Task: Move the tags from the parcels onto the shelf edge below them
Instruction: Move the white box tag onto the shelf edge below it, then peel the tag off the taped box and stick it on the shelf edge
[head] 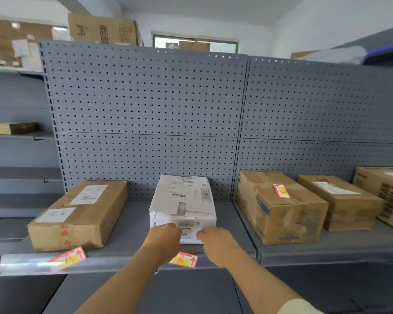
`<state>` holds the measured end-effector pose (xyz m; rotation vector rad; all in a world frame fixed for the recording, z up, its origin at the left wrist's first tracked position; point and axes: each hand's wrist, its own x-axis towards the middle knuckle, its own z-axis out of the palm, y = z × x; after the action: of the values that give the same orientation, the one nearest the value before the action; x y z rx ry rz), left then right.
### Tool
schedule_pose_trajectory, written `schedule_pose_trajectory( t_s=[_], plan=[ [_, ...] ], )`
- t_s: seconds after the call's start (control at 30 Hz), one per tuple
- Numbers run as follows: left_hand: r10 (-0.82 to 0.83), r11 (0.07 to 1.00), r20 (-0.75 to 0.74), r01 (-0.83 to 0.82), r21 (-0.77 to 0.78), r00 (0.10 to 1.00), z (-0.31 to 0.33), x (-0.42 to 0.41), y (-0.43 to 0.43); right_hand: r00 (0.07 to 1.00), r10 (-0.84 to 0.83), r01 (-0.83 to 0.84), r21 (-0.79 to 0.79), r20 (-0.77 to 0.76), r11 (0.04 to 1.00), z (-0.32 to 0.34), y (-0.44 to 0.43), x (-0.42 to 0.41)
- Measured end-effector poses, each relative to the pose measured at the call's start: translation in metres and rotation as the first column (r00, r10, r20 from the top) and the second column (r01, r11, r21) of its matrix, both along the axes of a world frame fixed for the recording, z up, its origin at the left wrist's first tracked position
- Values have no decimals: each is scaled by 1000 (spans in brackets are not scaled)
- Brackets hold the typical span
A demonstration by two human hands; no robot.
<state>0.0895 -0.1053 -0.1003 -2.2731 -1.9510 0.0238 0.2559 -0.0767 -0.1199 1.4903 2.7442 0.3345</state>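
Parcels are sitting along a grey metal shelf (132,223) backed by pegboard: a long brown cardboard box (77,214) at 9 o'clock, a white film-wrapped box (183,200) at centre, and a dented carton (279,209) at 3 o'clock carrying a red tag (281,190) on top. Bare shelf is lying open between them. Two red-and-yellow tags are sitting on the front edge, one (68,258) under the brown box, one (185,259) under the white. The left hand (162,242) and right hand (218,243) are curling against the white box's front face; whether either is gripping, I cannot tell.
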Motion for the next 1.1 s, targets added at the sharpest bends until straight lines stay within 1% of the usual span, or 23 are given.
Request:
schedule_pose_trajectory(
  t_s=[0.1,0.23,0.37,0.53,0.67,0.9,0.97,1.07,1.1],
  plan=[
    [-79,997,33,78,23,996,12,22,9,999,-30,30,8,-38,1000,13,-2,25],
    [-191,978,24,188,91,981,34,63,23,991,-83,89,57,-105,994,39,-6,63],
    [-267,958,38,261,122,963,57,103,38,966,-145,170,102,-215,980,67,-3,111],
    [-275,955,45,267,130,960,82,154,59,931,-242,276,94,-273,957,93,17,172],
    [-211,973,63,203,106,976,95,193,83,927,-232,269,92,-296,959,100,47,215],
    [-89,990,119,75,120,989,111,245,118,970,-111,143,138,-215,980,122,102,264],
    [-58,992,131,42,118,990,110,251,121,985,-87,109,147,-147,983,124,112,270],
    [-5,995,115,-7,101,993,107,251,124,1000,-25,22,179,15,984,122,121,269],
    [10,996,116,-21,92,993,107,250,127,999,1,-9,182,47,983,119,126,267]
  ],
)
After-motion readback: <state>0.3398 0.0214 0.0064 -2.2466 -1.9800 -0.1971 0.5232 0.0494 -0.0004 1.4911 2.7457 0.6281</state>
